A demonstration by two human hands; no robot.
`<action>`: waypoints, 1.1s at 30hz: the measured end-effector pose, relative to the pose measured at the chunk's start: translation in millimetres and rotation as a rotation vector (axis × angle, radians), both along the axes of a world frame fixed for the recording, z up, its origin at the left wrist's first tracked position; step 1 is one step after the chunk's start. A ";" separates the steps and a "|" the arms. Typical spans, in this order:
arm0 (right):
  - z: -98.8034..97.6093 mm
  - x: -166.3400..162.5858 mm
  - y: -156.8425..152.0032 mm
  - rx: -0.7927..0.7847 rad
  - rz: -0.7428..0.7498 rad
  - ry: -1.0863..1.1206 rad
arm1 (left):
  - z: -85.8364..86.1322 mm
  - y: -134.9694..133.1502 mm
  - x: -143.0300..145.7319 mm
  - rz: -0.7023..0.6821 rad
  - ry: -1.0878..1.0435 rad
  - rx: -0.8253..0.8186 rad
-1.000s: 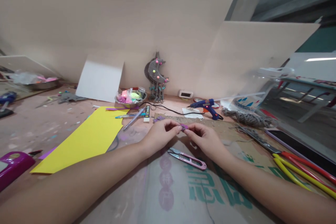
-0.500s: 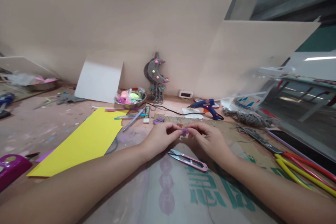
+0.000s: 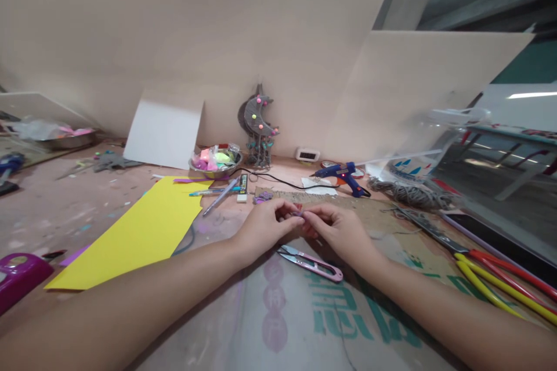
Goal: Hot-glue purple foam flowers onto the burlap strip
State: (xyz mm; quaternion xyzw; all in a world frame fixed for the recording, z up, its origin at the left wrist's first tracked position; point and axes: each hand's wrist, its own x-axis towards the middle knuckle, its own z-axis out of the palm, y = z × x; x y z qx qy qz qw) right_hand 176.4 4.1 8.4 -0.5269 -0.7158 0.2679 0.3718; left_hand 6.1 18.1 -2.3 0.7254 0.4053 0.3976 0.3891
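Note:
Both hands meet at the middle of the table, fingertips pinched around a small purple piece (image 3: 297,214) that the fingers mostly cover. My left hand (image 3: 267,225) grips it from the left, thumb and forefinger closed. From the other side my right hand (image 3: 337,226) pinches it too, thumb against fingers. Just below the hands lies a pair of pink-handled thread snips (image 3: 314,264), blades pointing left. Another small purple-and-grey piece (image 3: 263,197) rests just beyond my left hand. What exactly the pinched piece is, I cannot make out.
Yellow sheet (image 3: 143,226) and pens (image 3: 220,198) lie left. Behind stand a bowl of clay packets (image 3: 215,162), a grey moon ornament (image 3: 257,116) and a blue glue gun (image 3: 342,175). At right are grey yarn (image 3: 409,194), large scissors (image 3: 474,266) and a phone (image 3: 500,243).
My fingertips have drawn closer together over the purple piece, so less of it shows. My right hand has shifted slightly left; the tools on the table stay put.

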 end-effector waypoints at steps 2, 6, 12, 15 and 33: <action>-1.5 -0.3 0.2 0.043 0.004 -0.036 | 0.4 0.1 0.2 0.025 0.033 0.022; -2.7 0.6 0.6 0.137 0.022 -0.109 | 2.4 -1.4 0.8 0.045 0.058 0.028; -1.9 1.8 1.0 0.188 0.024 -0.165 | 1.1 -1.9 1.6 0.030 0.055 0.021; -1.6 2.1 1.3 0.186 0.020 -0.174 | 1.6 -2.3 1.9 0.012 0.057 0.012; 3.1 1.3 -2.1 0.028 0.034 -0.034 | 3.4 -2.5 2.0 0.004 -0.018 -0.003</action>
